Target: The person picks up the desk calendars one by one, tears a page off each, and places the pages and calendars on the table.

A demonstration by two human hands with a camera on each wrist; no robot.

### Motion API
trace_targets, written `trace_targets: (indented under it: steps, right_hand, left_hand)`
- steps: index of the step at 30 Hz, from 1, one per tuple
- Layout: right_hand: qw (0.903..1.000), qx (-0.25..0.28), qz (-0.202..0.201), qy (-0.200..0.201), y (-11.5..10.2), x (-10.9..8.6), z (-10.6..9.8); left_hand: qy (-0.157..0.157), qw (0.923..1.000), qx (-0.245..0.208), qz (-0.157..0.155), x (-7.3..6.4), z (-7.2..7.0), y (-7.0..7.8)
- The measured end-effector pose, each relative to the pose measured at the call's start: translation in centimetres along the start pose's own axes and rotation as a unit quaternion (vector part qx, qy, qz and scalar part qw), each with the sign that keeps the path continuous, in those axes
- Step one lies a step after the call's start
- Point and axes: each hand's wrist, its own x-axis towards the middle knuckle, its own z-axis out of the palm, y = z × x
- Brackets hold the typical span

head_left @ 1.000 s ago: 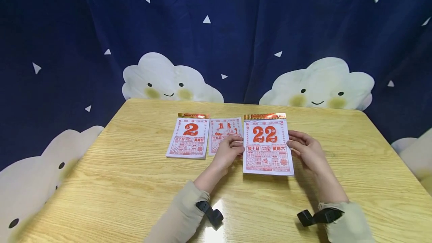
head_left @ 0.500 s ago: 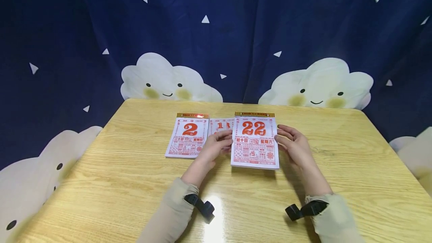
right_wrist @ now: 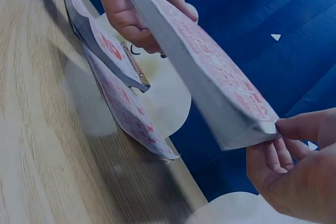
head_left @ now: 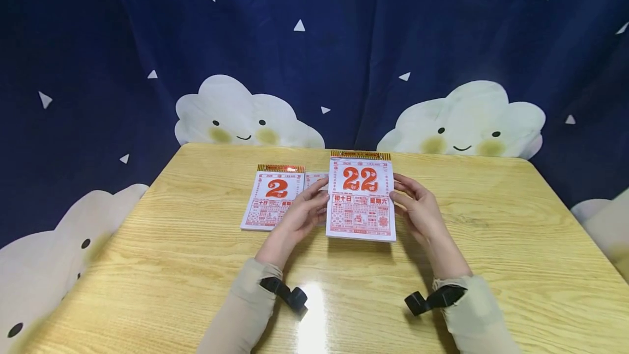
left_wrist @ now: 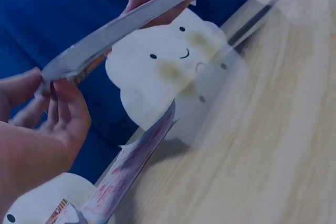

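Note:
Between both hands, a thick tear-off calendar (head_left: 361, 212) showing a red 22 is held above the table, a red-and-gold strip along its top. My left hand (head_left: 301, 214) pinches its left edge, thumb in front and fingers behind. At the opposite edge my right hand (head_left: 421, 209) pinches it likewise, also seen in the right wrist view, where the calendar's thick page block (right_wrist: 210, 72) shows. Flat on the table, left of the hands, lies a second calendar (head_left: 272, 201) with a red 2. A loose printed sheet (head_left: 316, 176) beside it is mostly covered by the left hand and held calendar.
The wooden table (head_left: 162, 266) reaches back to a dark blue curtain (head_left: 275, 31) printed with smiling clouds and white triangles. Black wrist cameras (head_left: 284, 293) sit on both sleeves.
Both hands have carried the 22 calendar leftward and slightly up, so it now hangs partly in front of the loose sheet. The 2 calendar has stayed in place.

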Motion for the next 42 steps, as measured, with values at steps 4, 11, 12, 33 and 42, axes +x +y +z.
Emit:
trace_targets:
  steps: [4, 11, 12, 33, 42]
  right_hand:
    - [1.0000, 0.001, -0.001, -0.001, -0.1, 0.0, 0.3]
    - [0.9999, -0.008, -0.007, 0.005, -0.3, 0.0, 0.5]
    - [0.9999, -0.012, -0.008, 0.006, -0.3, 0.0, 0.5]
    - [0.9957, -0.088, -0.030, 0.009, -0.1, -0.3, 0.8]
    - [0.9953, -0.085, -0.046, 0.009, -0.1, -0.4, 0.9]
  left_hand:
    - [-0.057, 0.9983, -0.004, 0.009, -0.2, -0.5, 0.3]
    - [-0.083, 0.9965, 0.004, 0.009, -0.4, -1.0, 0.6]
    - [-0.078, 0.9969, 0.006, 0.006, -0.4, -1.0, 0.6]
    - [-0.047, 0.9869, 0.153, -0.025, -0.4, -1.1, 1.1]
    - [-0.007, 0.9895, 0.144, -0.001, -0.3, -0.8, 1.0]
